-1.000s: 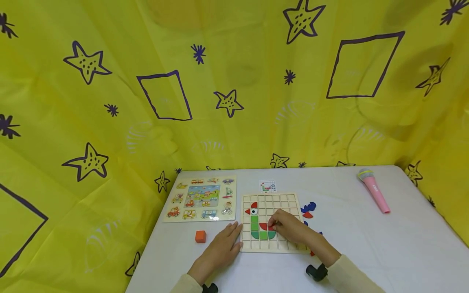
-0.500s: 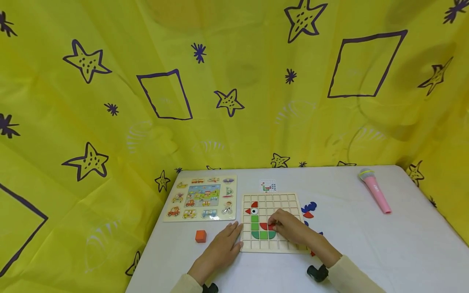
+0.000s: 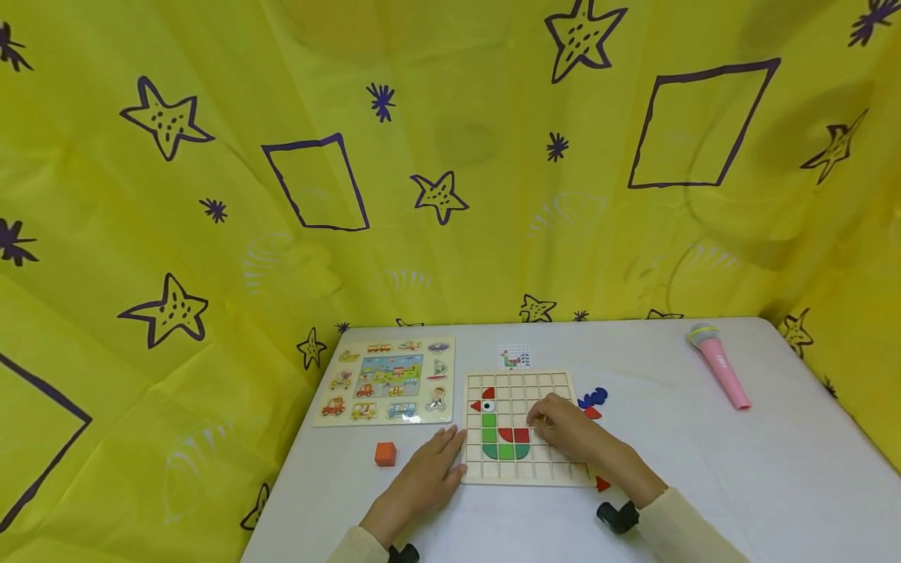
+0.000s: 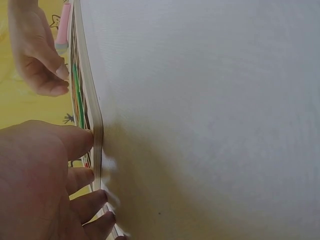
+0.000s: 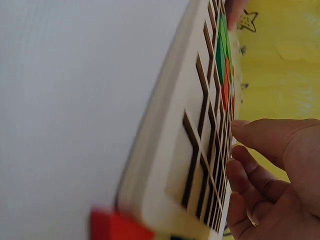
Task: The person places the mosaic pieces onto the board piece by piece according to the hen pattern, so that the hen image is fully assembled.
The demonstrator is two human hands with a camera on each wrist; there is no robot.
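A wooden grid board [image 3: 524,473] lies on the white table, its cells holding several pieces in a bird-like shape. Among them are a green square [image 3: 489,435], a red rounded piece [image 3: 505,435] and a red square [image 3: 522,435] beside it. My left hand [image 3: 428,471] rests against the board's left edge, fingertips and thumb at the rim. Over the right part of the grid is my right hand [image 3: 568,428], its fingers loosely bent. In the right wrist view, thumb [image 5: 270,135] and fingers stand apart with nothing between them.
A small picture card [image 3: 515,358] lies behind the board. Blue pieces [image 3: 597,397] and a red triangle [image 3: 603,484] lie along its right side. A vehicle puzzle [image 3: 383,383] and an orange cube [image 3: 385,454] sit on the left, a pink microphone [image 3: 721,367] at far right.
My right hand has let go of the red square and moved a little right and back, leaving that piece in its cell in full view. The left hand stays put.
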